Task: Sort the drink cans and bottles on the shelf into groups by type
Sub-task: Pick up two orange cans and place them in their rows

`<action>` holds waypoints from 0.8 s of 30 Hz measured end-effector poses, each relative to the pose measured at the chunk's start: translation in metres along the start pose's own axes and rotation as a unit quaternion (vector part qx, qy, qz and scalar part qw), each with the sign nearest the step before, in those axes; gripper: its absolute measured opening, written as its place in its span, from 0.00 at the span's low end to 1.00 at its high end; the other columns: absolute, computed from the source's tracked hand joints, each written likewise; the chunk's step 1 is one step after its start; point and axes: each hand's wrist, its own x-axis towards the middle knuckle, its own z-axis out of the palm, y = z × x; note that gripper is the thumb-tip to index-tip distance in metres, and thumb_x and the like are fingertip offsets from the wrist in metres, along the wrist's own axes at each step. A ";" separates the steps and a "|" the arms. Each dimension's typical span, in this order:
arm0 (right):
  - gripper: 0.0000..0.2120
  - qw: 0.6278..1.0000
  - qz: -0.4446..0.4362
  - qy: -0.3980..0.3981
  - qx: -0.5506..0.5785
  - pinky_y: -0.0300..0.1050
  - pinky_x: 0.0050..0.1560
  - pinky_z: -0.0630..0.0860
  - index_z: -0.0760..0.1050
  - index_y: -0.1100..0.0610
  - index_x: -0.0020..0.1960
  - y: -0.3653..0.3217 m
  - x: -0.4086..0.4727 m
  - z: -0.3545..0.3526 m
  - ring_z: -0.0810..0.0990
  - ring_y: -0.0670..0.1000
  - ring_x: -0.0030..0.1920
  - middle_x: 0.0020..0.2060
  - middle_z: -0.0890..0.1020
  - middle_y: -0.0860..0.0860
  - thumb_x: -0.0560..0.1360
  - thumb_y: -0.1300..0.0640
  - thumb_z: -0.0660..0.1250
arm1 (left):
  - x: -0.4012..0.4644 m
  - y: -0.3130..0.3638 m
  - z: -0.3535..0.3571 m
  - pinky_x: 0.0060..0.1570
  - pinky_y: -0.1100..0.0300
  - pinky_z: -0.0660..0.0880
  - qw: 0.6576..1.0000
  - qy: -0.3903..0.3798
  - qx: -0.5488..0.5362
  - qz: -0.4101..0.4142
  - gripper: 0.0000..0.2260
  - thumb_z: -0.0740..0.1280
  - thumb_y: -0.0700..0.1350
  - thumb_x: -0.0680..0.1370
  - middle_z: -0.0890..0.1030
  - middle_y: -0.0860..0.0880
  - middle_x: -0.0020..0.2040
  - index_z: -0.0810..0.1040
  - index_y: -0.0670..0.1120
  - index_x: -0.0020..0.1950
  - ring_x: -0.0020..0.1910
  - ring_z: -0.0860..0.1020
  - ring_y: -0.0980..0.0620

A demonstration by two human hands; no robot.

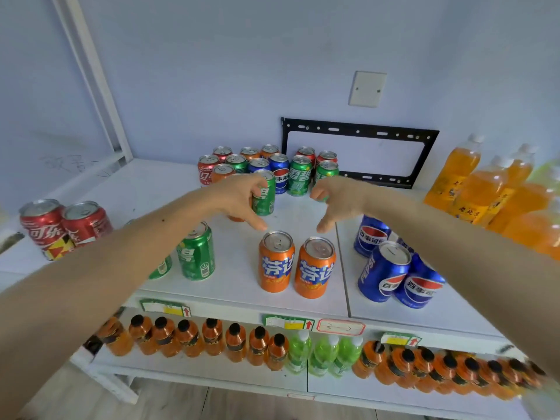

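On the white shelf [145,192], groups of cans stand along the front: two red cola cans [63,227] at the left, green Sprite cans [196,253], two orange Fanta cans [295,265] in the middle, and blue Pepsi cans [391,274] at the right. A mixed cluster of cans [291,171] stands at the back. My left hand [239,198] reaches over the shelf, its fingers against a green can [266,198] and its thumb spread apart below. An orange can is partly hidden under its palm. My right hand [336,201] hovers beside the cluster, fingers curled and thumb down.
Tall orange drink bottles [472,189] stand at the right end of the shelf. A black metal bracket [424,165] leans on the wall behind the cans. A white upright post [91,71] is at the left. The lower shelf holds small orange bottles [212,336] and green bottles [321,353].
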 end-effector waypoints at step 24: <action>0.55 0.987 0.142 0.069 -0.032 0.57 0.62 0.72 0.52 0.61 0.75 0.096 0.195 -0.019 0.70 0.63 0.66 0.67 0.64 0.60 0.61 0.48 0.81 | 0.162 -0.021 0.008 0.53 0.45 0.70 0.948 0.114 0.287 -0.075 0.40 0.75 0.65 0.63 0.76 0.46 0.57 0.66 0.45 0.66 0.55 0.76 0.44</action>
